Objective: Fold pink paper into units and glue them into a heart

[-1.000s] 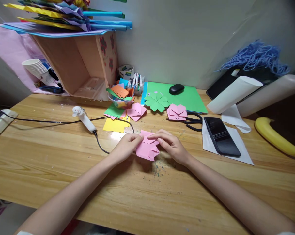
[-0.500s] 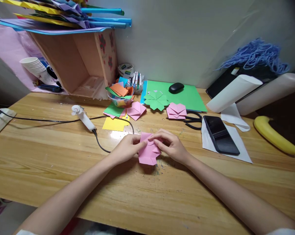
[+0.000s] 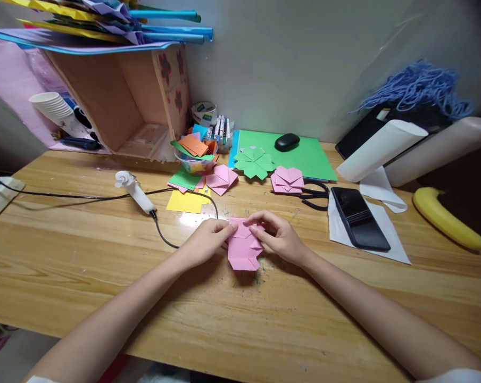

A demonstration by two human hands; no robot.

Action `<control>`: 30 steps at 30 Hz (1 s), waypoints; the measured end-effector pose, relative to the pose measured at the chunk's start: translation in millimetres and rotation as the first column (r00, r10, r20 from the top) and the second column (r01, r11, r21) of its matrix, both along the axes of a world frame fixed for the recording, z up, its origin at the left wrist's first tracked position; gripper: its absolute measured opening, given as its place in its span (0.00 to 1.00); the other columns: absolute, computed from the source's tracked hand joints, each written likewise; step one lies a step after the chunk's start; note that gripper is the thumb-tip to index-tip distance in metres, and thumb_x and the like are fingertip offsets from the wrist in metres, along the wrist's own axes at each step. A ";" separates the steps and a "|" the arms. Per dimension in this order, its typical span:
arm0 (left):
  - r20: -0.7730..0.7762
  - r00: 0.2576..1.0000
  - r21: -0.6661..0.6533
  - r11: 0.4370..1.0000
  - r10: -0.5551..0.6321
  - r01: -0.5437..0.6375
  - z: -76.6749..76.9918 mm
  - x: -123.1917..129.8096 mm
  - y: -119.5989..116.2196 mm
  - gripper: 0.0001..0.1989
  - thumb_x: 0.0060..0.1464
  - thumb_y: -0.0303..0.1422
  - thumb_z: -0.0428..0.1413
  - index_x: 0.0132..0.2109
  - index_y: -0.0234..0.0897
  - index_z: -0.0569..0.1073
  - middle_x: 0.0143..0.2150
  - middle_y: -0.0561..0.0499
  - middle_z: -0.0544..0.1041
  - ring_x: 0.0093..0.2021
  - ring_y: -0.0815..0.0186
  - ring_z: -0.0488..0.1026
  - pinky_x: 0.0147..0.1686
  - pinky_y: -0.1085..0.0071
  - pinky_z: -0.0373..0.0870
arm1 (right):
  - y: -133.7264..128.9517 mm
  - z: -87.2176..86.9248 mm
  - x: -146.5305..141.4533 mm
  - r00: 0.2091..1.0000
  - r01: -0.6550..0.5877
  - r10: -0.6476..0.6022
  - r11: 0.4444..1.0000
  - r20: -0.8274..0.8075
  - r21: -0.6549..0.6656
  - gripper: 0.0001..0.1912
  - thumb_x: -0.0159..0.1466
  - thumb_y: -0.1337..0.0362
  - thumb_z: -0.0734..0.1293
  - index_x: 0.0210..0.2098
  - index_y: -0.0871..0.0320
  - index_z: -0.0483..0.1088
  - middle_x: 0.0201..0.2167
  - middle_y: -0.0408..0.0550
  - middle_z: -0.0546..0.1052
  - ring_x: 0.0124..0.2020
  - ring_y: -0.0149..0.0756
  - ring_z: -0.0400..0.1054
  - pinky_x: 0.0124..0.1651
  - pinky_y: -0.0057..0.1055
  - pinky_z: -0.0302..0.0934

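A folded pink paper (image 3: 243, 252) with creases and notched edges is held between both hands over the middle of the table. My left hand (image 3: 208, 238) pinches its upper left edge, thumb on top. My right hand (image 3: 279, 236) grips the upper right corner between thumb and fingers; the fingertips behind the paper are partly hidden. Beyond the hands lie a folded pink paper piece (image 3: 222, 180), a green paper flower (image 3: 255, 163) and pink heart-shaped folded paper (image 3: 287, 180).
Left of the hands lie a white glue gun (image 3: 134, 192) with its black cord and yellow paper (image 3: 184, 202). Black-handled scissors (image 3: 316, 196), a phone (image 3: 360, 219) and a banana (image 3: 448, 218) are to the right. A bowl of paper scraps (image 3: 196, 159) stands behind.
My left thumb has slid left toward the paper's edge, uncovering more of its upper part. The paper has turned slightly; my right hand keeps its grip.
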State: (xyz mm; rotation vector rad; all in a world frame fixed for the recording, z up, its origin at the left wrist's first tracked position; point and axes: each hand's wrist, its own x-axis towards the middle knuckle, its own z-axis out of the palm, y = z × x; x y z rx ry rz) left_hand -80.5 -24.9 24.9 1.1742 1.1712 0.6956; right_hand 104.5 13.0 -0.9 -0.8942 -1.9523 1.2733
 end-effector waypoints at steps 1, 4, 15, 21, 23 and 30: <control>-0.005 1.000 0.025 1.000 -0.003 0.003 -0.4 -0.5 0.5 0.16 0.52 0.41 0.48 0.27 0.32 0.68 0.23 0.54 0.67 0.22 0.74 0.62 0.24 0.77 0.60 | -0.1 -0.1 -0.1 1.000 0.001 -0.001 1.000 -0.008 -0.012 0.07 0.60 0.64 0.61 0.38 0.58 0.67 0.34 0.47 0.71 0.34 0.31 0.65 0.35 0.28 0.60; -0.041 0.999 0.128 0.991 0.032 -0.027 -3.1 -2.6 2.8 0.12 0.50 0.39 0.52 0.31 0.32 0.70 0.27 0.52 0.70 0.27 0.71 0.66 0.28 0.75 0.63 | -0.3 0.4 -0.5 1.000 -0.014 0.013 0.999 -0.014 -0.030 0.07 0.60 0.63 0.62 0.37 0.58 0.67 0.33 0.46 0.71 0.33 0.31 0.65 0.34 0.27 0.60; -0.212 0.972 0.271 0.962 0.103 -0.043 -3.6 -5.3 3.7 0.15 0.52 0.40 0.49 0.27 0.33 0.70 0.24 0.53 0.69 0.26 0.71 0.65 0.26 0.75 0.61 | 0.1 -0.2 -0.8 0.998 -0.054 0.053 0.997 -0.018 -0.060 0.08 0.60 0.63 0.61 0.38 0.58 0.68 0.34 0.47 0.72 0.35 0.32 0.67 0.36 0.29 0.61; -0.256 0.965 0.258 0.966 0.057 0.012 -3.7 -7.3 5.2 0.13 0.51 0.38 0.50 0.28 0.33 0.71 0.25 0.52 0.72 0.26 0.70 0.67 0.26 0.74 0.62 | 0.9 -3.8 -0.7 0.999 0.017 -0.021 0.994 -0.035 -0.106 0.11 0.60 0.61 0.62 0.40 0.57 0.66 0.36 0.48 0.71 0.33 0.31 0.66 0.33 0.28 0.61; -0.265 0.964 0.250 0.968 0.039 0.029 -4.9 -8.1 5.3 0.10 0.49 0.36 0.53 0.29 0.32 0.72 0.26 0.51 0.73 0.27 0.69 0.68 0.26 0.75 0.62 | 0.9 -4.8 -0.4 0.999 0.014 -0.019 0.994 -0.045 -0.109 0.11 0.59 0.61 0.62 0.41 0.57 0.66 0.37 0.48 0.71 0.34 0.32 0.66 0.33 0.28 0.62; -0.293 0.956 0.263 0.962 0.001 0.079 -8.1 -5.1 1.7 0.15 0.49 0.42 0.52 0.28 0.32 0.73 0.25 0.49 0.73 0.25 0.69 0.66 0.24 0.74 0.60 | -1.0 -3.9 0.8 0.999 -0.050 0.049 0.993 -0.012 -0.111 0.13 0.58 0.59 0.63 0.41 0.57 0.65 0.34 0.46 0.70 0.31 0.31 0.65 0.29 0.27 0.61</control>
